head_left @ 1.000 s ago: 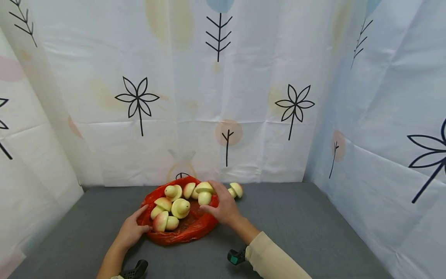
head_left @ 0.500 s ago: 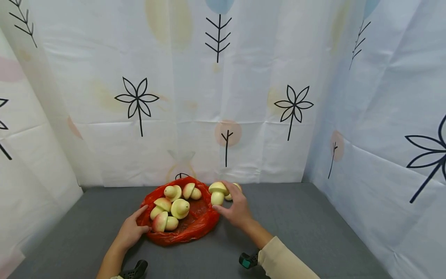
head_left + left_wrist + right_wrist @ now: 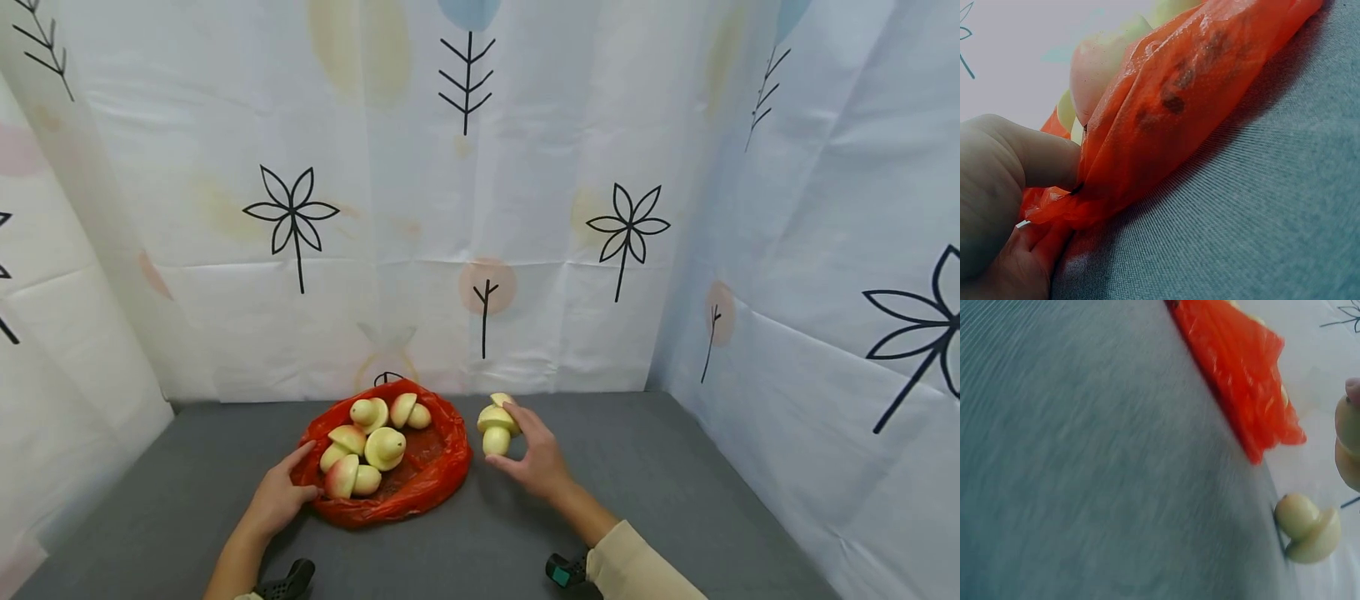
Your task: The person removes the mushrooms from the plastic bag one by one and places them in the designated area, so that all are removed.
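A red plastic bag (image 3: 420,496) lies with its mouth spread wide, holding several pale yellow mushrooms (image 3: 386,448), some with pink-blushed caps. My left hand (image 3: 281,497) pinches the bag's left rim; in the left wrist view, the thumb (image 3: 1047,159) is at the red film with fingers beneath it. To the right of the bag, my right hand (image 3: 536,454) holds a mushroom (image 3: 496,442) upright, cap on top, between thumb and fingers. Another mushroom (image 3: 1307,528) lies on the table behind the held one, mostly hidden in the head view.
The grey cloth-covered table (image 3: 645,492) extends to both sides of the bag. A white patterned curtain (image 3: 555,333) stands along its back edge, with more curtain at the left and right. Each wrist wears a black device (image 3: 567,571).
My right hand has lifted the mushroom out of the bag's right side and carried it rightward, in front of the mushroom on the table. My left hand has stayed at the rim.
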Demonstrator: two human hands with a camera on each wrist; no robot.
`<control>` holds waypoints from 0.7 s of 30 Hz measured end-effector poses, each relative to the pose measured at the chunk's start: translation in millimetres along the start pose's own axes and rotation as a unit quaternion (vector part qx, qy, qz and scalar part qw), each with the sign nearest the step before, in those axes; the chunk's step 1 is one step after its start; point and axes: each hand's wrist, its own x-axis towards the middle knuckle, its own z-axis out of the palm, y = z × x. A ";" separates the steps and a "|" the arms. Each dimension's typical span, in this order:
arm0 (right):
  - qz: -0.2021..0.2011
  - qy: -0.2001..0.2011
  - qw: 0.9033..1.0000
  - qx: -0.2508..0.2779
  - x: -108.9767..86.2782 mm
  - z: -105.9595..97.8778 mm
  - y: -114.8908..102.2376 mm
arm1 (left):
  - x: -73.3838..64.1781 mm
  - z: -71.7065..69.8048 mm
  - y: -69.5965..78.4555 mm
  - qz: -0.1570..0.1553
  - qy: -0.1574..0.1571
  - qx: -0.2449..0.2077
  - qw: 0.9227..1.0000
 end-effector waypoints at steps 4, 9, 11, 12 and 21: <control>-0.004 -0.012 1.000 -0.017 -10.6 -4.2 8.0 | 0.2 0.9 -1.0 0.000 0.002 0.011 1.000; 0.011 -0.058 0.998 -0.023 -20.2 -12.7 14.6 | -0.1 1.6 -2.4 -0.006 -0.001 0.004 1.000; 0.020 -0.081 0.996 -0.023 -23.3 -16.7 16.7 | -0.4 1.5 -2.5 -0.006 -0.003 -0.002 1.000; 0.023 -0.090 0.995 -0.026 -24.7 -18.6 17.6 | -0.1 1.4 -2.7 -0.005 -0.002 -0.002 1.000; 0.058 -0.136 0.988 -0.046 -32.9 -31.9 26.5 | 2.0 -0.2 -3.1 -0.001 -0.002 0.001 1.000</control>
